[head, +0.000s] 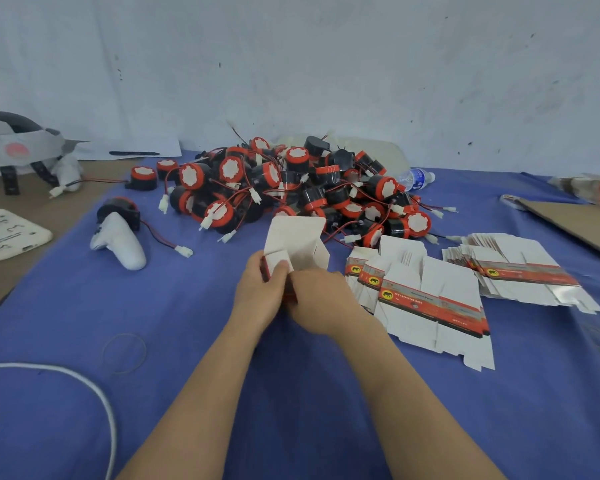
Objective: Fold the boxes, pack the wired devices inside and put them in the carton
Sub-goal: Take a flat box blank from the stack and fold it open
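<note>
Your forearms reach in from the lower edge and meet over the middle of the blue worktop (pixel 187 306). Your left hand (pixel 258 292) curls round the left side of the box (pixel 300 237), thumb pressed on a small flap. Your right hand (pixel 321 299), knuckles up, grips its lower right part. The box is half formed and held just above the cloth, its white flaps rising open above your fingers (pixel 255 263). The devices (pixel 291 185) are piled just behind it. Flat boxes (pixel 430 306) fan out to the right.
</note>
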The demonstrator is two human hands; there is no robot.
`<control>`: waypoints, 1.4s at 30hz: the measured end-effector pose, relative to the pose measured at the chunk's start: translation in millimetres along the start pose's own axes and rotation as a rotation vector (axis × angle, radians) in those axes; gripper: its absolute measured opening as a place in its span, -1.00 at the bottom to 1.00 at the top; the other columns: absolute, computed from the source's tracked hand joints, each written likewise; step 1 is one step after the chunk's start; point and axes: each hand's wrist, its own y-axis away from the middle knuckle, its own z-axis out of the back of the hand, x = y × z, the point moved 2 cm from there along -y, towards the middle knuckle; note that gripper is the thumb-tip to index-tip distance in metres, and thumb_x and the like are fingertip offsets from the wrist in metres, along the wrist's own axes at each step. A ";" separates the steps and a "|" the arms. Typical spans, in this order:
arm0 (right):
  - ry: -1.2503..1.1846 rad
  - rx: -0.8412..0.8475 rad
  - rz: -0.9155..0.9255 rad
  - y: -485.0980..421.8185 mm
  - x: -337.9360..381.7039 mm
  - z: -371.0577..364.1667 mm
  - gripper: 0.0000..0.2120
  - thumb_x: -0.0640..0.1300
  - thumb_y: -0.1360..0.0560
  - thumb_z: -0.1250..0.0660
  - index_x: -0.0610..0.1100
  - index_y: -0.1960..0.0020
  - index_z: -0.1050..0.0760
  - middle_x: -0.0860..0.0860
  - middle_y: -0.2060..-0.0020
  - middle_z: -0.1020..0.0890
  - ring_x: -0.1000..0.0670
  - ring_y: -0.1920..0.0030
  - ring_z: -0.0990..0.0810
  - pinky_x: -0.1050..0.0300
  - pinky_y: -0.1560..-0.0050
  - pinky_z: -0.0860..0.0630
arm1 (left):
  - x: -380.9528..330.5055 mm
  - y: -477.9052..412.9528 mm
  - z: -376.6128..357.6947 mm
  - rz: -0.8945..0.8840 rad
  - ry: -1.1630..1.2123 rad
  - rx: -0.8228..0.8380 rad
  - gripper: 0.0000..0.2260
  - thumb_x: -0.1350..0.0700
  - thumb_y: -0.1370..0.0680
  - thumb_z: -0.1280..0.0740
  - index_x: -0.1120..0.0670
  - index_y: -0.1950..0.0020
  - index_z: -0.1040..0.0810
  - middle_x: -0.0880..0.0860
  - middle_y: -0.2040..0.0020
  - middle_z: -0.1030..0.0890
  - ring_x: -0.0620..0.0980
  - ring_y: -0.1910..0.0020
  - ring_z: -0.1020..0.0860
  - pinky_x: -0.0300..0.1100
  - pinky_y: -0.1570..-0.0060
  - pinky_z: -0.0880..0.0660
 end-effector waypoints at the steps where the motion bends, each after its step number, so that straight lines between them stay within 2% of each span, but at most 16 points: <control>1: -0.046 0.026 0.011 -0.1 -0.4 1.1 -0.77 -0.14 -0.54 -0.17 -0.09 -0.10 -0.56 -0.05 0.02 -0.64 -0.12 0.01 -0.57 0.04 0.07 -0.44 | -0.2 -0.8 1.0 0.004 -0.004 -0.018 -0.69 0.08 -0.60 -0.25 0.00 -0.34 -0.39 -0.07 -0.14 -0.49 -0.03 -0.11 -0.50 -0.05 -0.13 -0.52; 4: -0.371 -0.059 0.034 4.5 -2.4 3.8 -0.74 -0.25 -0.52 -0.18 -0.14 -0.08 -0.61 -0.06 0.02 -0.67 -0.06 0.04 -0.57 0.02 0.00 -0.52 | -0.2 -2.3 6.8 -0.011 0.035 -0.092 -0.73 0.18 -0.58 -0.25 -0.01 -0.26 -0.43 -0.05 -0.09 -0.53 -0.01 -0.06 -0.54 -0.01 -0.09 -0.56; 7: -0.659 -0.411 -0.006 7.6 0.0 11.1 -0.77 -0.27 -0.54 -0.22 -0.12 -0.04 -0.63 0.02 0.03 -0.68 0.13 0.11 -0.55 0.37 0.09 -0.46 | -1.6 -3.3 9.3 -0.048 0.096 -0.178 -0.76 0.24 -0.59 -0.17 -0.04 -0.17 -0.44 -0.03 -0.08 -0.56 -0.08 0.03 -0.55 -0.17 0.10 -0.54; 10: -0.851 -0.656 -0.134 3.5 -1.3 14.5 -0.80 -0.22 -0.57 -0.23 -0.09 -0.13 -0.56 0.06 -0.05 -0.59 0.24 0.07 -0.54 0.51 0.09 -0.40 | -4.7 -1.7 7.2 -0.086 0.121 -0.206 -0.67 0.32 -0.57 -0.09 -0.01 -0.21 -0.44 -0.04 -0.09 -0.55 -0.04 -0.04 -0.52 -0.24 0.14 -0.46; 14: -1.178 -0.728 -0.375 0.8 -13.3 9.1 -0.84 -0.21 -0.59 -0.22 -0.04 -0.13 -0.49 0.08 -0.02 -0.57 0.17 0.16 -0.64 0.38 0.14 -0.50 | -8.4 2.0 4.9 -0.160 0.118 -0.227 -0.64 0.32 -0.58 -0.10 0.04 -0.31 -0.42 0.02 -0.18 -0.52 0.00 -0.15 -0.48 -0.24 0.03 -0.43; 18: -1.415 -0.849 -0.412 6.9 -24.1 13.3 -0.81 -0.29 -0.59 -0.19 -0.05 0.03 -0.51 0.00 0.15 -0.63 0.14 0.37 -0.65 0.35 0.29 -0.54 | -10.1 1.6 9.3 -0.220 0.051 -0.322 -0.67 0.33 -0.59 -0.08 0.12 -0.32 -0.38 0.07 -0.22 -0.46 0.02 -0.19 -0.44 -0.16 -0.07 -0.44; 20: -1.439 -0.780 -0.414 7.9 -31.4 12.8 -0.84 -0.20 -0.60 -0.23 0.02 0.04 -0.51 0.09 0.21 -0.65 0.15 0.30 -0.65 0.31 0.23 -0.55 | -9.7 -0.2 14.0 -0.197 0.061 -0.360 -0.69 0.31 -0.59 -0.09 0.14 -0.31 -0.37 0.10 -0.22 -0.45 0.04 -0.19 -0.44 -0.14 -0.08 -0.45; 23: -1.381 -0.400 -0.368 3.7 -27.1 -0.1 -0.92 0.02 -0.58 -0.26 0.16 0.02 -0.52 0.20 0.14 -0.65 0.19 0.09 -0.62 0.21 0.08 -0.57 | -7.6 1.1 9.3 -0.190 0.029 -0.247 -0.84 0.20 -0.61 -0.15 0.03 -0.17 -0.38 0.01 -0.09 -0.50 0.01 -0.09 -0.49 -0.28 0.13 -0.43; 26: -1.537 -0.248 -0.360 0.7 -23.2 -9.2 -0.90 -0.01 -0.58 -0.27 0.16 -0.02 -0.53 0.16 0.17 -0.69 0.13 0.16 -0.65 0.21 0.18 -0.59 | -5.0 6.1 0.1 -0.160 0.017 -0.080 -0.78 0.02 -0.56 -0.33 -0.10 -0.12 -0.33 -0.10 -0.06 -0.50 -0.11 -0.04 -0.50 -0.36 0.20 -0.43; 29: -1.319 -0.235 -0.332 1.7 -28.0 -9.3 -0.81 -0.11 -0.58 -0.26 0.08 -0.16 -0.48 0.05 0.05 -0.68 0.04 0.06 -0.64 0.17 0.06 -0.59 | -5.3 6.9 0.2 -0.158 -0.044 0.016 -0.62 -0.02 -0.43 -0.48 -0.18 -0.04 -0.31 -0.24 0.02 -0.49 -0.25 0.03 -0.49 -0.37 0.24 -0.42; 32: -1.019 -0.280 -0.374 1.0 -26.6 -11.8 -0.74 -0.17 -0.59 -0.17 -0.05 -0.26 -0.41 -0.05 -0.06 -0.59 -0.06 -0.02 -0.56 0.12 0.07 -0.53 | -5.3 5.4 -1.9 -0.194 -0.161 0.002 -0.58 0.11 -0.41 -0.47 -0.14 -0.10 -0.32 -0.16 -0.02 -0.50 -0.16 0.01 -0.51 -0.30 0.21 -0.44; 35: -0.928 -0.361 -0.394 -2.0 -27.8 -13.0 -0.75 -0.17 -0.61 -0.11 -0.07 -0.26 -0.39 0.07 0.01 -0.53 0.08 0.10 -0.49 0.42 0.30 -0.34 | -4.9 5.2 -3.1 -0.276 -0.260 -0.058 -0.63 0.19 -0.46 -0.36 -0.04 -0.24 -0.43 -0.04 -0.16 -0.51 -0.06 -0.09 -0.49 -0.23 0.08 -0.47; 37: -0.903 -0.342 -0.374 -5.3 -27.3 -12.5 -0.78 -0.08 -0.62 -0.12 -0.07 -0.23 -0.41 0.08 0.02 -0.53 0.08 0.09 -0.49 0.45 0.34 -0.29 | -4.5 2.5 -0.6 -0.259 -0.169 -0.087 -0.63 0.11 -0.57 -0.25 -0.03 -0.39 -0.39 -0.08 -0.24 -0.47 -0.09 -0.16 -0.45 -0.26 -0.04 -0.45; 40: -0.725 -0.149 -0.360 -8.7 -23.6 -13.7 -0.49 0.11 -0.51 -0.29 -0.10 -0.37 -0.33 -0.03 -0.18 -0.51 -0.05 -0.15 -0.50 0.31 0.09 -0.35 | -5.5 3.2 -2.4 -0.240 -0.051 -0.072 -0.63 0.02 -0.66 -0.07 -0.04 -0.47 -0.30 -0.05 -0.36 -0.38 -0.17 -0.23 -0.37 -0.30 -0.13 -0.32; 41: -0.655 -0.127 -0.394 -10.2 -24.5 -15.0 -0.40 0.12 -0.47 -0.34 -0.14 -0.40 -0.30 -0.08 -0.23 -0.47 -0.10 -0.20 -0.47 0.22 0.01 -0.35 | -6.0 4.4 -5.2 -0.259 -0.054 -0.048 -0.62 0.00 -0.67 -0.05 -0.05 -0.49 -0.26 -0.04 -0.40 -0.34 -0.18 -0.27 -0.34 -0.29 -0.19 -0.29; 42: -0.608 -0.175 -0.428 -10.5 -25.6 -14.3 -0.43 0.09 -0.48 -0.34 -0.17 -0.37 -0.32 -0.11 -0.22 -0.46 -0.11 -0.18 -0.47 0.16 -0.02 -0.36 | -5.9 5.4 -7.7 -0.280 -0.061 -0.022 -0.62 -0.02 -0.66 -0.03 -0.08 -0.50 -0.23 -0.04 -0.43 -0.29 -0.18 -0.32 -0.30 -0.27 -0.26 -0.26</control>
